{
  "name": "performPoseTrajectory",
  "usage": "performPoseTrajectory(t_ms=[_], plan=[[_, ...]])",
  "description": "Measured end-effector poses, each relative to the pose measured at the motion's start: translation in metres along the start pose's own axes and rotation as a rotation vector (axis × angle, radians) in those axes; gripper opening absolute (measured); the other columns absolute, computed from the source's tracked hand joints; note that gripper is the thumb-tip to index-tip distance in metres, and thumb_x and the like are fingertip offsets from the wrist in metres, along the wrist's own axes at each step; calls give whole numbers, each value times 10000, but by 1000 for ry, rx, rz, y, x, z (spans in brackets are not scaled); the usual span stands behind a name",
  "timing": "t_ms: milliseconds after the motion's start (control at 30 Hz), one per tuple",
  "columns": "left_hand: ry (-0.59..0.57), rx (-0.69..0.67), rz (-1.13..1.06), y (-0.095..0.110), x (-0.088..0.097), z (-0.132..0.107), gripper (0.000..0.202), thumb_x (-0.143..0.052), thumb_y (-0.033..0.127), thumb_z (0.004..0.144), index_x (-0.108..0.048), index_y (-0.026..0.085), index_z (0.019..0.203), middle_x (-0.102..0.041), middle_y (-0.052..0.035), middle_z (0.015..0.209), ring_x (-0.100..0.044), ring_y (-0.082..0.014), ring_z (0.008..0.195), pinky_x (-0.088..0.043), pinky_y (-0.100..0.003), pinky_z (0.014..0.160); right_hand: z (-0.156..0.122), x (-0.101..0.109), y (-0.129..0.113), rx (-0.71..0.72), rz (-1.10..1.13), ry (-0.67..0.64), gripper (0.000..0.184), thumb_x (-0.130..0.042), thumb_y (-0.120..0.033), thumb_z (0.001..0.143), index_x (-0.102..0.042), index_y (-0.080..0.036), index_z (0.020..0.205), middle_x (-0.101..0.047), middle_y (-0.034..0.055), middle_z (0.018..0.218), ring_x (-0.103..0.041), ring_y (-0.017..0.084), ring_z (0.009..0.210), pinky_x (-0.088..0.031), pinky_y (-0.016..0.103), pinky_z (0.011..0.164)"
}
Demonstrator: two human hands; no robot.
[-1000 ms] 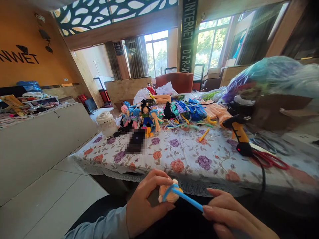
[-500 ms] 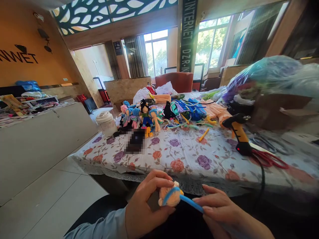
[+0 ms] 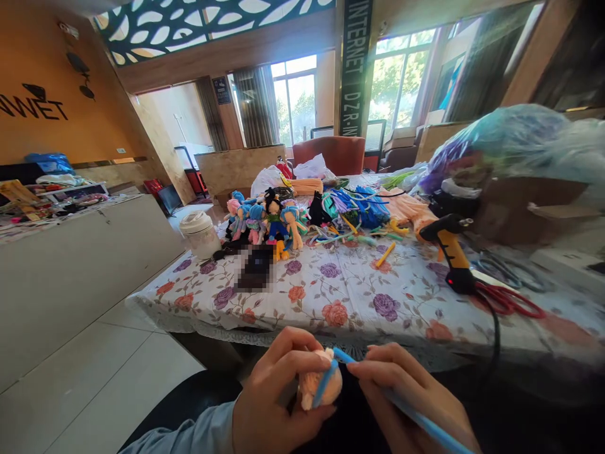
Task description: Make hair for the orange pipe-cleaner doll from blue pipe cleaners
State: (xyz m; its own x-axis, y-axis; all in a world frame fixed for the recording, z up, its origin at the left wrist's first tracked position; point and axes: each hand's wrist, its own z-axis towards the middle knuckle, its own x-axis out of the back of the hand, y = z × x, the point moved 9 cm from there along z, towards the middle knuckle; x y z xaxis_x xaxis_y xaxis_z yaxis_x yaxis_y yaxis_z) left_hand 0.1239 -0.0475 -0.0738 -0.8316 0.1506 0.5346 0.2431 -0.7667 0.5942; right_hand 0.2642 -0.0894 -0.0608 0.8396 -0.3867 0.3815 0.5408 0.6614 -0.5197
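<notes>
My left hand (image 3: 271,394) is closed around a small fuzzy peach ball (image 3: 321,383), held over my lap below the table edge. A blue pipe cleaner (image 3: 326,378) loops over the ball and runs down to the right. My right hand (image 3: 409,394) pinches that pipe cleaner right beside the ball, fingertips almost touching the left hand's. The pipe cleaner's free end trails past my right wrist toward the bottom of the view.
A table with a floral cloth (image 3: 350,290) lies ahead. On it are a group of small pipe-cleaner dolls (image 3: 265,217), loose pipe cleaners (image 3: 359,211), a white lidded cup (image 3: 201,232), a yellow-black glue gun (image 3: 449,252), red-handled scissors (image 3: 508,302) and a cardboard box (image 3: 529,208).
My right hand has slid up along the blue pipe cleaner toward the ball, drawing the loop tighter over it. The left hand has turned the ball slightly.
</notes>
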Motion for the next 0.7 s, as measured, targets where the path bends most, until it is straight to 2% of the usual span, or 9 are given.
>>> performPoseTrajectory(t_ms=[233, 367, 500, 700], plan=[[57, -82, 122, 15, 4, -2, 420, -708, 67, 707, -534, 238, 1050, -528, -18, 981, -605, -138, 844, -534, -238, 722, -1, -19, 8, -92, 137, -91, 105, -632, -107, 799, -606, -207, 821, -561, -17, 744, -599, 81, 619, -501, 164, 553], [64, -96, 147, 16, 3, -2, 374, -693, 67, 728, -542, 225, 1030, -527, -20, 967, -602, -132, 832, -538, -235, 714, 1, -22, 10, -111, 164, -80, 87, -632, -117, 797, -609, -201, 801, -556, -17, 734, -585, 79, 602, -484, 167, 528], [51, -98, 145, 15, 1, -2, 396, -692, 51, 713, -539, 223, 1035, -527, -21, 976, -601, -129, 838, -538, -232, 728, 2, -24, 8, -90, 131, -89, 103, -607, -98, 806, -592, -195, 773, -552, -12, 720, -581, 88, 609, -482, 182, 538], [81, -77, 166, 15, 3, -1, 329, -686, 75, 721, -546, 223, 979, -547, -10, 929, -607, -118, 800, -527, -207, 695, 5, -22, -6, 37, 20, -31, 134, -559, -54, 810, -552, -179, 764, -558, 15, 704, -566, 124, 656, -494, 224, 580]])
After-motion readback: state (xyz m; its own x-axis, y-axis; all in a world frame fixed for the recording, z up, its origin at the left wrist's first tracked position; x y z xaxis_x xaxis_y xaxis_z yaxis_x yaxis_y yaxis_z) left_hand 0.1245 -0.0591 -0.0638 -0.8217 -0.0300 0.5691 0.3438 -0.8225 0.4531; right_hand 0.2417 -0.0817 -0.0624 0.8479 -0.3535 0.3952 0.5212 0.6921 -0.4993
